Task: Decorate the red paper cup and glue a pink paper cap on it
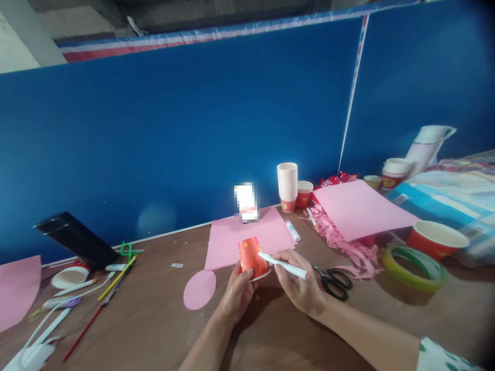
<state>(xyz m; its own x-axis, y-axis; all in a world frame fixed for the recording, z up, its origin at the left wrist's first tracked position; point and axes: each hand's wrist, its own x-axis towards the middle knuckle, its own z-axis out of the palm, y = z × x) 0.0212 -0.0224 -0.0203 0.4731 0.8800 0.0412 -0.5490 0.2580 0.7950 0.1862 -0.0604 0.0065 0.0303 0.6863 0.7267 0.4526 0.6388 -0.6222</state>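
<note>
A red paper cup with gold marks is tipped upside down in my left hand, its white rim toward me. My fingers and thumb close around its lower part. In my right hand is a white marker, held like a pen, its tip at the cup's right side; whether it touches cannot be made out. A pink paper oval lies left of my left hand. Pink paper sheets lie flat behind the cup. Black-handled scissors rest just right of my right hand.
Stacked paper cups stand by the blue partition. Rightward are pink paper shreds, a pink sheet, a tape roll and a large cup. Leftward lie a black cylinder, pencils and a white cable.
</note>
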